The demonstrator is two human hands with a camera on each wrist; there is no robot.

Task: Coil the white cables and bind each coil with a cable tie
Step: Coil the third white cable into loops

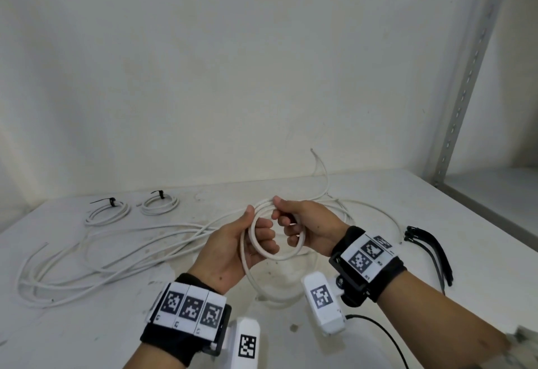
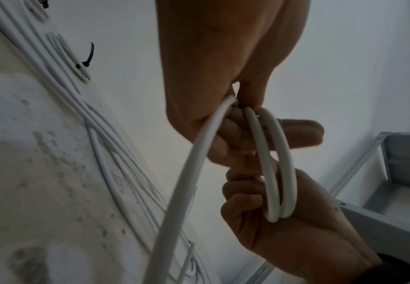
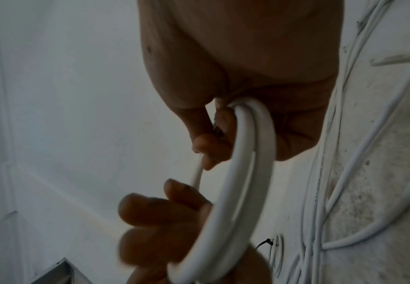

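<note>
A small coil of white cable (image 1: pixel 276 255) is held up over the table between both hands. My left hand (image 1: pixel 256 237) grips its left side, thumb on top and fingers curled through the ring. My right hand (image 1: pixel 291 223) pinches the coil's top and right side. In the left wrist view two loops (image 2: pixel 280 165) run from my left hand (image 2: pixel 223 86) down into my right hand (image 2: pixel 284 226), and the cable's free length (image 2: pixel 187 184) trails down to the table. The right wrist view shows the same coil (image 3: pixel 242 173) under my right hand (image 3: pixel 235 67).
Loose white cables (image 1: pixel 87 255) sprawl across the left and middle of the white table (image 1: pixel 480 266). Two bound coils (image 1: pixel 108 212) (image 1: pixel 160 204) with black ties lie at the back left. Spare black cable ties (image 1: pixel 428 248) lie at the right. A metal shelf upright (image 1: pixel 465 83) stands at the right.
</note>
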